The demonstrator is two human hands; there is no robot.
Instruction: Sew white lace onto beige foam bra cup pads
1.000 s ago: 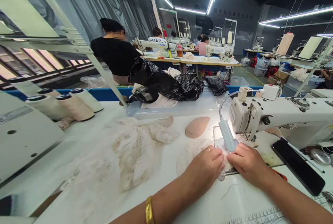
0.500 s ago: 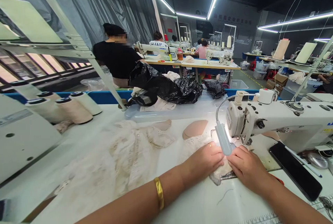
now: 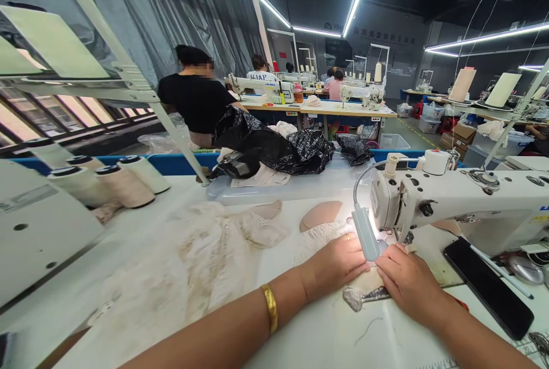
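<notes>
Under the head of a white sewing machine (image 3: 446, 197), both hands hold cream lace fabric (image 3: 317, 238). My left hand (image 3: 338, 263) lies left of the needle area, its fingers bent and pressed together on the fabric. On the other side, my right hand (image 3: 407, 277) pinches the fabric close to the left fingertips. A grey lamp (image 3: 365, 231) on a bendy neck lights the spot and covers part of it; the needle itself is hidden. Below the hands, a shiny greyish end of material (image 3: 352, 298) pokes out. A beige rounded piece (image 3: 321, 215) lies just beyond the lace.
More cream lace garments (image 3: 214, 249) spread across the table's left. Thread cones (image 3: 124, 185) stand at the far left. A black phone (image 3: 489, 286) and a pen (image 3: 501, 270) lie right of my hand. Black plastic bags (image 3: 274, 143) sit beyond. A person (image 3: 195, 94) in black sits further back.
My left forearm has shifted slightly right, and the cream material below my hands sits a little lower. Both hands keep their hold by the machine. The camera view has tilted a little.
</notes>
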